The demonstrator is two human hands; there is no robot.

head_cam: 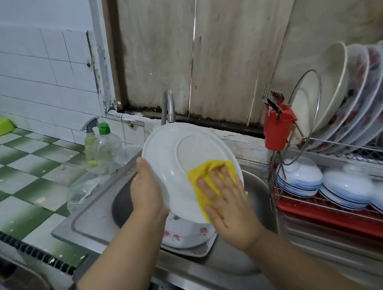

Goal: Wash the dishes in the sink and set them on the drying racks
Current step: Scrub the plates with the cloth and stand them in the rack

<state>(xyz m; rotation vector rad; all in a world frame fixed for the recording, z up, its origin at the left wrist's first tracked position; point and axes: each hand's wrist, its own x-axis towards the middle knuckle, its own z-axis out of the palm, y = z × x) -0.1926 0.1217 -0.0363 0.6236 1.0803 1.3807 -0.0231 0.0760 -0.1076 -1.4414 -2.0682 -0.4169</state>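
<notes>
Over the sink (87,223), a white plate (185,164) is held tilted, its underside facing the camera. Left hand (146,187) grips the plate's left rim, thumb on the underside edge and the other fingers curled out of sight behind. Right hand (225,198) lies flat with fingers straight, pressing a yellow cloth (204,174) against the lower right of the underside. Below the plate, a flowered plate (185,234) rests in the basin on another dish. Behind, the tap (169,105) stands just above the plate's top edge. Left of the sink, a spray bottle (89,143) and a clear bottle with a green cap (107,148) stand side by side on the green-and-white tiled counter (16,167). Right of the sink, a drying rack (330,207) holds stacked bowls (298,176) below and upright plates (357,99) above; a red cup (276,127) with cutlery hangs at its corner.
</notes>
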